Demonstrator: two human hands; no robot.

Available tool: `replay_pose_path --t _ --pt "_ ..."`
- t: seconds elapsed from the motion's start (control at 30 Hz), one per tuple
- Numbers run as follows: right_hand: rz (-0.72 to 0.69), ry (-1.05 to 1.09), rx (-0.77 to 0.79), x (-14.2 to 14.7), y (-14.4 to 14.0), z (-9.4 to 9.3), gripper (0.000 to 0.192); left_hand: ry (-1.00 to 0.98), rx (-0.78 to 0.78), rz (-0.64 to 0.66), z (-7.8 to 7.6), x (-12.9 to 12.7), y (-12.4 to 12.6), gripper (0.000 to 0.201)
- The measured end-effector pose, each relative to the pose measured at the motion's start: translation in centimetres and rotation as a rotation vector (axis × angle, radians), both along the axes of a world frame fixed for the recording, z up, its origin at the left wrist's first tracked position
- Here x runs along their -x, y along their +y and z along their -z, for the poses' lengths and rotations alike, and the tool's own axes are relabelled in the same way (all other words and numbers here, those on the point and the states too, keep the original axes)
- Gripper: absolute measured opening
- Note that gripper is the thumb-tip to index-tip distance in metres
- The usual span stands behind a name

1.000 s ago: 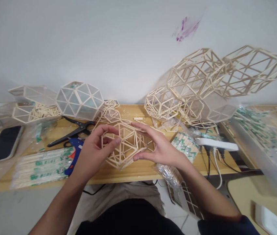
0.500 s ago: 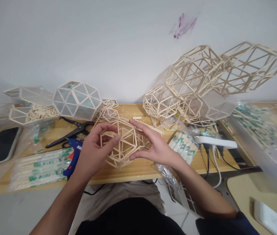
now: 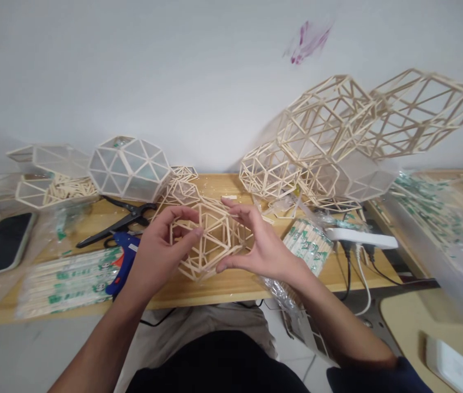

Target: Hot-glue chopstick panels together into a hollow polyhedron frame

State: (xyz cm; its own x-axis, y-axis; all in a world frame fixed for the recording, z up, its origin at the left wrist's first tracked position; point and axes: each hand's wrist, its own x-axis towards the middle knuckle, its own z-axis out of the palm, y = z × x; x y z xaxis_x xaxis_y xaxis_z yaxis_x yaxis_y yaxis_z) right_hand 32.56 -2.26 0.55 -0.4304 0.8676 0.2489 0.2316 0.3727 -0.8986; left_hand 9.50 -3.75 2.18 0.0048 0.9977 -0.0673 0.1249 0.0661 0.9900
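A ball-like lattice frame of thin wooden sticks (image 3: 206, 245) is held low over the table in front of me. On its left side my left hand (image 3: 168, 243) grips the sticks, thumb on the near face and fingers curled behind the upper edge. Around its right side my right hand (image 3: 258, 243) curves in a wide C, the thumb at the lower edge and the fingertips near the top; some of its finger contact is hidden. Beside my left wrist lie a blue glue gun (image 3: 125, 262) and black-handled scissors (image 3: 122, 221).
Bagged wooden sticks (image 3: 67, 278) lie at left, near a phone (image 3: 4, 243). Covered polyhedra (image 3: 131, 169) stand behind. A tall cluster of stick frames (image 3: 329, 125) leans at back right. Another stick pack (image 3: 307, 243) and a white power strip (image 3: 362, 237) with cables lie right.
My right fingers have bent a little more and the hand has shifted slightly right. The lattice frame has turned or shifted a little in my hands. My left hand keeps its grip.
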Motion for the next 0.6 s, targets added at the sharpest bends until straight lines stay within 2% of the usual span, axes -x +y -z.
replay_pose_path --t 0.13,0.23,0.47,0.6 --pt "-0.054 -0.103 -0.081 -1.3 0.1 -1.1 0.061 0.008 -0.004 -0.01 0.0 0.1 0.1 0.029" --pt "-0.064 -0.123 -0.132 -2.0 0.3 -1.4 0.052 0.015 -0.01 -0.016 0.1 0.2 0.2 0.031" --pt "-0.04 0.048 -0.046 -1.9 0.5 -0.6 0.053 0.009 0.018 -0.018 0.4 0.3 0.0 0.031" --pt "-0.027 0.037 -0.058 -1.7 0.4 -0.6 0.049 -0.009 0.016 -0.047 0.4 0.1 -0.1 0.033"
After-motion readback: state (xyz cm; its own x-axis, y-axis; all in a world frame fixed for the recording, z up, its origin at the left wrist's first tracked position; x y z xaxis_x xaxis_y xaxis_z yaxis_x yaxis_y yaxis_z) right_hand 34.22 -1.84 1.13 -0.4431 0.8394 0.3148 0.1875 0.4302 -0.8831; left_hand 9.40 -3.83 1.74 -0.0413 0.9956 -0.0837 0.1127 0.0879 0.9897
